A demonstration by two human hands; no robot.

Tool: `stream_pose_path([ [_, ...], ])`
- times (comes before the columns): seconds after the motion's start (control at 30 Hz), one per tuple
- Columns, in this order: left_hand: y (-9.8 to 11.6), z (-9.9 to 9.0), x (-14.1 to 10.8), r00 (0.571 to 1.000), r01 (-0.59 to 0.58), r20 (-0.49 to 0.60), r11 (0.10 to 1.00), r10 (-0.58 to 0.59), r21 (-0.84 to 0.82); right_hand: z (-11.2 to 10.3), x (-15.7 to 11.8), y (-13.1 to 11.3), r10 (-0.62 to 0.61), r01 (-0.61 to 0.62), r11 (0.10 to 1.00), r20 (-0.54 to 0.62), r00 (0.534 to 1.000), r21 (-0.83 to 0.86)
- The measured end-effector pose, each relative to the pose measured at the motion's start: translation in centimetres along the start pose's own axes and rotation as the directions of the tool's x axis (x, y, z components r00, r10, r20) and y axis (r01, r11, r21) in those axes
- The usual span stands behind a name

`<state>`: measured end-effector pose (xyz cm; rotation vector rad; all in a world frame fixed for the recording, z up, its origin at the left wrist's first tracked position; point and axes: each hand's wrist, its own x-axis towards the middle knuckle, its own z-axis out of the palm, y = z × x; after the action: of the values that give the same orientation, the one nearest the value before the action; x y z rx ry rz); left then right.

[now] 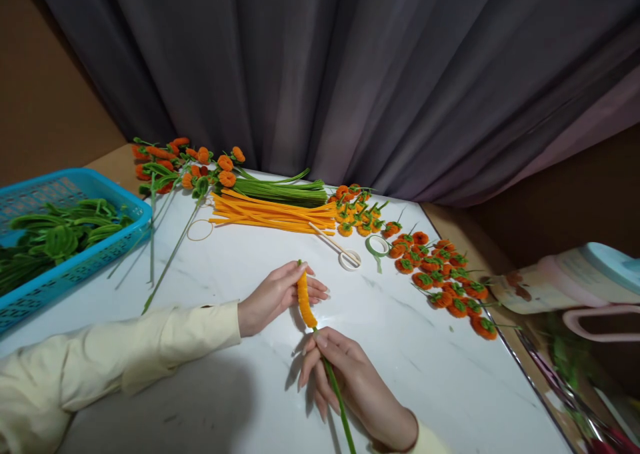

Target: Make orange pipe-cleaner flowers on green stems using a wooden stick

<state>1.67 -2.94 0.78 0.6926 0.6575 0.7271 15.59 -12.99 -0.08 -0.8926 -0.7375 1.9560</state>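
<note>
A green pipe cleaner (339,389) runs up from the bottom edge, its upper part covered by a thick, slightly curved orange coil (305,299). My left hand (283,291) pinches the top end of the coil between thumb and fingers, the other fingers spread behind it. Just below the coil, my right hand (345,371) grips the green stem between thumb and forefinger. Beyond the hands lie a bundle of loose orange pipe cleaners (273,212) and, behind it, a bundle of green ones (283,191).
A blue basket (143,217) of green leaf pieces stands at left. Several orange flowers (227,179) lie at the back left, more small pumpkin-like pieces (431,263) at right. Green tape (371,246), a stick (327,237) and a large cup (545,284) are there too.
</note>
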Motion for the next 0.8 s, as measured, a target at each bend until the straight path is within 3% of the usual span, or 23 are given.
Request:
stream_pose_path([
  [0.27,0.11,0.82,-0.4,1.0,0.013,-0.019,0.999,-0.012,0.031,0.23,0.15,0.12,-0.023,0.023,1.0,-0.013,1.0,-0.014],
  [0.63,-0.17,-0.15,0.17,0.998,-0.022,-0.057,0.997,0.018,-0.075,-0.02,0.12,0.24,0.021,-0.02,0.999,0.042,0.999,-0.044],
  [0.8,-0.27,0.17,0.0,0.998,-0.021,-0.053,0.997,0.017,-0.076,0.08,0.1,0.37,0.014,-0.013,0.998,0.01,1.0,-0.062],
])
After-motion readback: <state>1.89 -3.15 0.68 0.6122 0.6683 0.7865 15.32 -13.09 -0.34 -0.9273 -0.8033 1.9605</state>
